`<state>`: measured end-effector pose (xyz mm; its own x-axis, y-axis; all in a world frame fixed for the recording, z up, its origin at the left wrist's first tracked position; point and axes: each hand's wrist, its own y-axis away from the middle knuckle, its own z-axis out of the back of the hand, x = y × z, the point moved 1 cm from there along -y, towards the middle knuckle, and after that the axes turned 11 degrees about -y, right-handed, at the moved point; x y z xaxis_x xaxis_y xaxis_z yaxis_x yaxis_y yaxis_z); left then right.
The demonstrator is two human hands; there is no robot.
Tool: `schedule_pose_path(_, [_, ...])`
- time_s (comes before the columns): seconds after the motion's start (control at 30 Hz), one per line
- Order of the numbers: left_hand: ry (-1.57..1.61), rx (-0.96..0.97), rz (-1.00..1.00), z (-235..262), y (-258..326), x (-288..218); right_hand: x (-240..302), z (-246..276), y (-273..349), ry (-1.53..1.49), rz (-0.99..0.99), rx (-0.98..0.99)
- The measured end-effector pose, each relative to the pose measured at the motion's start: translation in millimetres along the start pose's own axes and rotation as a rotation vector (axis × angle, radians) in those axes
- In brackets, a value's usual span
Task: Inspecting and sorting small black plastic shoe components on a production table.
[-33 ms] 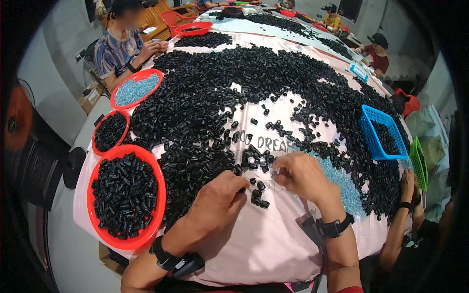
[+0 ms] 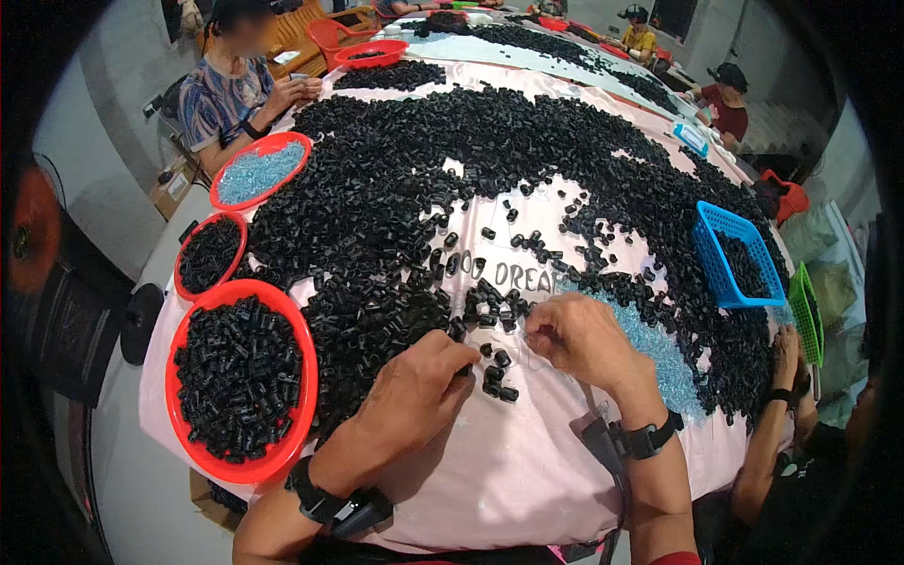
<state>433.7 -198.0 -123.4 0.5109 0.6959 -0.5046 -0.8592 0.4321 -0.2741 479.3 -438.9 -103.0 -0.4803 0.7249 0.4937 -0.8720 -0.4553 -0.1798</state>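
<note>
My left hand (image 2: 414, 381) is closed in a pinch above the pink cloth. A dark bit, seemingly a small black plastic piece, shows at its fingertips, mostly hidden. Facing it, my right hand (image 2: 579, 339) has its fingers curled together; anything inside them is hidden. Between the hands lie several loose short black tubular pieces (image 2: 499, 381). To the left of my left hand spreads a big heap of the same black pieces (image 2: 377, 311). Small clear bluish pieces (image 2: 650, 344) are piled just right of my right hand.
Red trays (image 2: 314, 377) line the left side, holding black or clear pieces. A blue basket (image 2: 720, 299) with black pieces stands right, beside a green basket (image 2: 817, 348). One co-worker (image 2: 226, 104) sits at far left; another's hand (image 2: 786, 353) works at right.
My right hand's fingers have curled in slightly. Everything else looks the same apart from a tiny shift of the view.
</note>
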Motion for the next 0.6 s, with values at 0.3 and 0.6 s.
schedule_pose_path(0.3, [0.161,-0.005,0.07,8.1,9.6,8.3,7.3,11.8,-4.6,-0.116,-0.171,0.066])
schedule_pose_path(0.6, [0.021,-0.173,-0.027,11.2,4.3,9.2,7.5,0.5,-6.5,-0.051,0.003,0.059])
